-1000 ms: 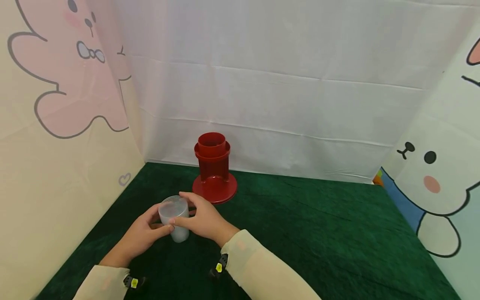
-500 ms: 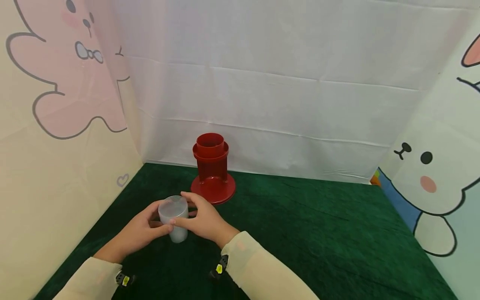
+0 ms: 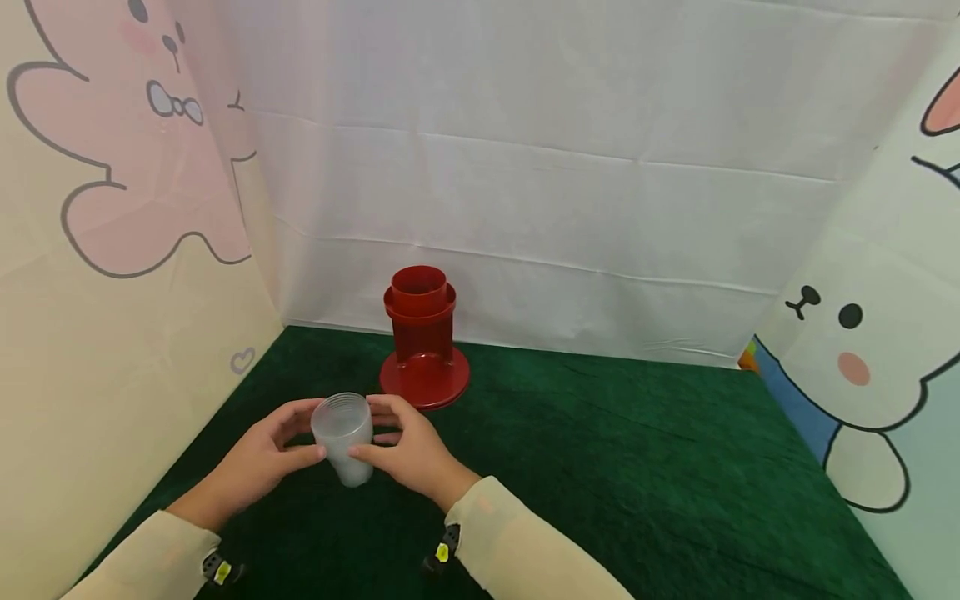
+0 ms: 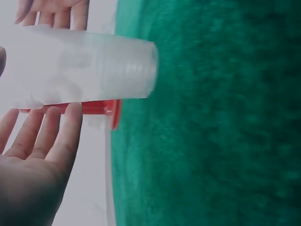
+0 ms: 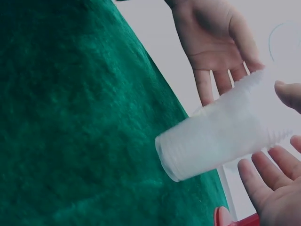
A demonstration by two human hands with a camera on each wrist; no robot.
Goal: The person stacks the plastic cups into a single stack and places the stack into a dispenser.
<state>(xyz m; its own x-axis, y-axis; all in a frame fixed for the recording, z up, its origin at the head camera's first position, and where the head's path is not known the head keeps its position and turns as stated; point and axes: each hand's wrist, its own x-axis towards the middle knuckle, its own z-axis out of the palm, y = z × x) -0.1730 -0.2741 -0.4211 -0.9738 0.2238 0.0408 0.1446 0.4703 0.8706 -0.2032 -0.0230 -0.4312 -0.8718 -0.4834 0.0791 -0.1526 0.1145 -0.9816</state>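
Observation:
A stack of translucent plastic cups [image 3: 347,442], nested and mouth up, stands between both hands in the head view, its lower end slightly tilted to the right. My left hand [image 3: 258,454] holds its left side, with the thumb at the front edge and the fingers behind. On the opposite side, my right hand [image 3: 412,450] grips it with the thumb across the front and the fingers at the back. Fingertips [image 4: 73,110] of the left hand touch the stack's wall in the left wrist view. The stack's lower end shows in the right wrist view beside spread right fingers [image 5: 273,174].
A red cylindrical holder [image 3: 423,333] with a wide round base stands behind the hands. Green cloth [image 3: 600,467] covers the table. White sheeting [image 3: 525,183] hangs at the back, and printed cartoon sheets [image 3: 127,333] line the sides.
My left hand has shifted left, its thumb moving from the front of the cups to their left edge. The stack has moved slightly left and tilted; the right hand has loosened slightly around it.

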